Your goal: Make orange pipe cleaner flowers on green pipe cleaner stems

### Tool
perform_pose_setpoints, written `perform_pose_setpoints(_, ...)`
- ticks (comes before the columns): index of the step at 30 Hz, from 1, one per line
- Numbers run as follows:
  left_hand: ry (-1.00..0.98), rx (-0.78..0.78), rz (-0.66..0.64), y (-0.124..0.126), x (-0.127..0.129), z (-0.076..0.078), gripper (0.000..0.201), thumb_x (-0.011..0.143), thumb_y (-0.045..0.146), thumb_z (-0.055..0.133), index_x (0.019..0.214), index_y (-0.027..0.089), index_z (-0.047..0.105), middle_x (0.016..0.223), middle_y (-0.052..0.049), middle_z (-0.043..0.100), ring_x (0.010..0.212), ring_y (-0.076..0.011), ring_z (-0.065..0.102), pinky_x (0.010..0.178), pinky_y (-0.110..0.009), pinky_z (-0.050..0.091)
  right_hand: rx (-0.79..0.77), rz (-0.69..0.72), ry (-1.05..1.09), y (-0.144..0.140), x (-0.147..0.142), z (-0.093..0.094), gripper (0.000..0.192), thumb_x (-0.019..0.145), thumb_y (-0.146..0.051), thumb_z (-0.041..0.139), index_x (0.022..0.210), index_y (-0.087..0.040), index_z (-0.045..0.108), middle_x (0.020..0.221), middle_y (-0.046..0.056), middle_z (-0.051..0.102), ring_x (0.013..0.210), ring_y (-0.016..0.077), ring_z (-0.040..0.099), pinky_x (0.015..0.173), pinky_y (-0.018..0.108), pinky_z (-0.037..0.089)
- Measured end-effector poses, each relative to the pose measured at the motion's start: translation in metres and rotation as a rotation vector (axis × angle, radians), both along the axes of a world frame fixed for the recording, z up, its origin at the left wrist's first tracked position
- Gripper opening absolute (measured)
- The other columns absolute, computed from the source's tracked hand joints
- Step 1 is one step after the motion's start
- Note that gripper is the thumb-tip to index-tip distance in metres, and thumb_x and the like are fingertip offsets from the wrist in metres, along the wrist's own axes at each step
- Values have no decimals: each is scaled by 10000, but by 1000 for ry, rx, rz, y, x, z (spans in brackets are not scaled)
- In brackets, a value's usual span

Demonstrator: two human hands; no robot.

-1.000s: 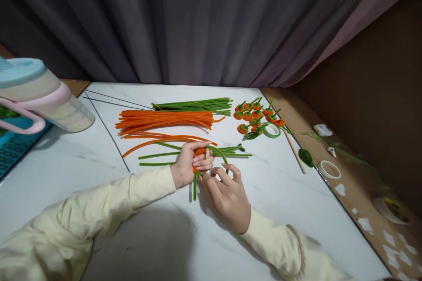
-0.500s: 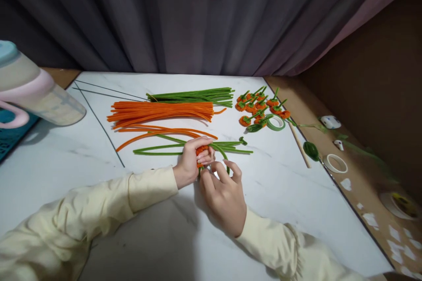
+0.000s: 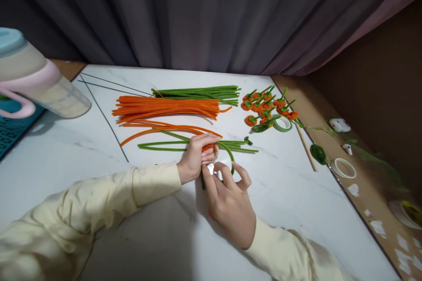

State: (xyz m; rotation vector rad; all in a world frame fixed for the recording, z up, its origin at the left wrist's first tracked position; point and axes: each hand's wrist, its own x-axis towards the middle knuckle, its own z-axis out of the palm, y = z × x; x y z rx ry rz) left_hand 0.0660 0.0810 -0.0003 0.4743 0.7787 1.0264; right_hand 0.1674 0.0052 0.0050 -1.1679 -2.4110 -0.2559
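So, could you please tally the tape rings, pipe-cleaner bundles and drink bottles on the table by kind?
Tape rings: 2, one green, one white
Pipe-cleaner bundles: 2, one orange, one green
Drink bottles: 1
Total: 5

Home craft corner, marble-look table (image 3: 296,210), dark curtain (image 3: 198,13) behind, pipe cleaners (image 3: 165,107), tape rolls (image 3: 344,168)

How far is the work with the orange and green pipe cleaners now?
Done: a cluster of small finished orange pieces with green stems lies at the far right. In hand: the left hand grips one orange piece, and the right hand bends a green stem beside it. Left: a big orange bundle and green bundle lie unused.
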Motion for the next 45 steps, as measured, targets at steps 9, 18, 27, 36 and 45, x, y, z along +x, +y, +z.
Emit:
perform_pose_setpoints(9, -2, 41, 34, -2, 2, -3, 243, 645, 203, 645, 512, 140, 452, 360, 92, 331, 285, -1, 237, 307, -134, 121, -52, 25, 54, -1, -11, -4, 221, 734, -29, 382, 873, -127, 524, 729, 65, 614, 841, 220, 527, 861, 401, 289)
perform_pose_setpoints(18, -79, -6, 31, -4, 1, 1, 223, 679, 225, 602, 547, 164, 434, 330, 107, 269, 267, -18, 196, 297, -141, 132, 6, 62, 168, -2, -9, -5, 201, 720, 8, 395, 823, -139, 485, 630, 32, 587, 775, 196, 526, 801, 379, 311)
perform_pose_setpoints(27, -157, -95, -75, 0, -2, 1, 257, 714, 232, 530, 492, 155, 427, 324, 97, 205, 286, -25, 156, 305, -150, 140, -79, 165, 235, 2, 0, -4, 173, 686, -15, 392, 766, -166, 421, 647, 30, 563, 770, 198, 524, 798, 398, 328)
perform_pose_setpoints(36, -152, -106, -68, 1, -1, -2, 309, 736, 256, 553, 475, 137, 437, 334, 84, 233, 306, -25, 206, 322, -148, 146, -142, 162, 322, 9, 3, -2, 190, 738, 4, 376, 771, -182, 395, 668, 17, 566, 839, 189, 572, 869, 381, 327)
perform_pose_setpoints(45, -115, -88, 35, -1, 2, 4, 255, 720, 260, 591, 524, 128, 494, 322, 89, 254, 279, -23, 187, 303, -150, 117, -139, 153, 305, 10, 5, -5, 213, 705, -31, 376, 854, -155, 464, 712, 50, 597, 688, 175, 511, 862, 390, 341)
